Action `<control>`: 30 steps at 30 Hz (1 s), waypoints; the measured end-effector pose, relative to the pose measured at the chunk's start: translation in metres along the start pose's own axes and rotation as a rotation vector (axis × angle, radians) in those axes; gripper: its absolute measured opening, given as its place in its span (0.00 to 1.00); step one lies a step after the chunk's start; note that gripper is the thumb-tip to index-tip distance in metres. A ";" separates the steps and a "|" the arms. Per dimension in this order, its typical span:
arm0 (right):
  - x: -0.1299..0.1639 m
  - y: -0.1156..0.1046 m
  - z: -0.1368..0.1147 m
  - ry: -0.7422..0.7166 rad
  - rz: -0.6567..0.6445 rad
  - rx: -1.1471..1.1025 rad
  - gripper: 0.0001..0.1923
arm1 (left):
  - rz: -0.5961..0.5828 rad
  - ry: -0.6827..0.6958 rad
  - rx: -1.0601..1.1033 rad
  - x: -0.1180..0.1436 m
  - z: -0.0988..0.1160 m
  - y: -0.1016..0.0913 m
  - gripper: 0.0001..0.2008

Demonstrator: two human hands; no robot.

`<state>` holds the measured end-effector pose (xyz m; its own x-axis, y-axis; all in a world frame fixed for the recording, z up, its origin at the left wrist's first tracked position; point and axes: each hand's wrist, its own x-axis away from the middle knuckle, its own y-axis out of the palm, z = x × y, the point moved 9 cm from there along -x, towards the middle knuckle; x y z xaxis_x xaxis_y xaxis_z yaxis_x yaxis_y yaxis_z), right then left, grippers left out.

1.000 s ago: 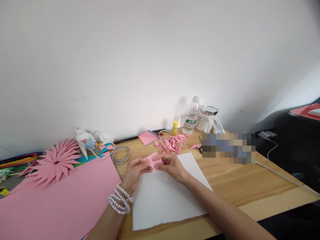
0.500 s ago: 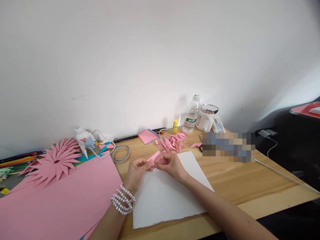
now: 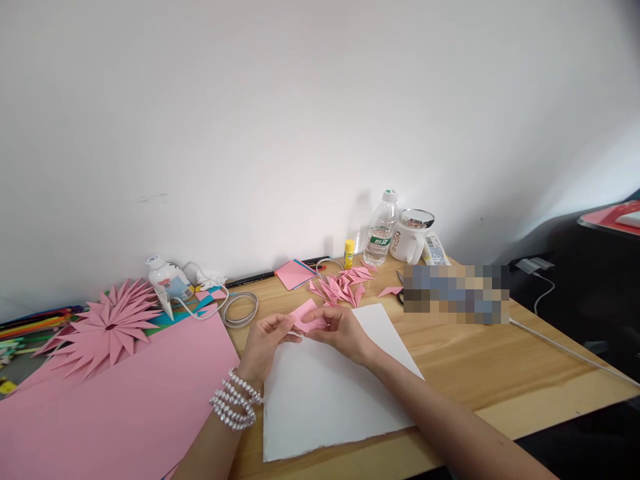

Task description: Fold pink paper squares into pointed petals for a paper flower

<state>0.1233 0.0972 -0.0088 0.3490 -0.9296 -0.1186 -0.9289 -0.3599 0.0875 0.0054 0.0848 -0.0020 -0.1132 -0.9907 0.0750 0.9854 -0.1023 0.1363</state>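
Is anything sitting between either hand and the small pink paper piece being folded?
Nothing visible does. The left hand and the right hand both pinch the small pink paper piece directly, above the white sheet. The pile of folded pink pieces lies farther back, apart from the hands.

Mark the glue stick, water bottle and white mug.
glue stick (image 3: 349, 254), head view, yellow body.
water bottle (image 3: 379, 231), head view, green label.
white mug (image 3: 407, 244), head view, front wall.
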 end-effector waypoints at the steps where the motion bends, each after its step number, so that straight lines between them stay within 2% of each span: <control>1: 0.000 0.000 0.000 0.005 0.002 -0.020 0.13 | 0.009 0.011 -0.002 0.000 0.001 -0.001 0.09; 8: -0.001 -0.001 0.003 0.007 0.033 -0.055 0.14 | 0.098 0.029 -0.081 -0.001 -0.002 -0.010 0.09; 15: -0.001 -0.001 0.005 0.053 0.030 -0.152 0.13 | 0.091 0.045 -0.165 -0.002 0.001 -0.009 0.09; 19: 0.000 -0.004 0.003 0.042 0.065 -0.096 0.13 | 0.045 0.048 -0.128 0.000 0.004 -0.004 0.11; 25: 0.001 0.002 0.003 0.028 0.021 0.020 0.13 | 0.128 0.006 -0.120 -0.001 0.000 -0.015 0.11; 27: 0.002 -0.002 -0.001 0.003 0.064 0.099 0.10 | 0.114 -0.015 -0.103 -0.002 -0.001 -0.013 0.11; 30: 0.002 -0.008 -0.002 -0.003 0.119 0.132 0.11 | 0.001 -0.023 -0.049 -0.001 -0.003 0.001 0.13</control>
<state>0.1317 0.0975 -0.0074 0.2354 -0.9647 -0.1180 -0.9719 -0.2336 -0.0291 0.0070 0.0853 -0.0050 -0.1147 -0.9885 0.0981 0.9905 -0.1062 0.0873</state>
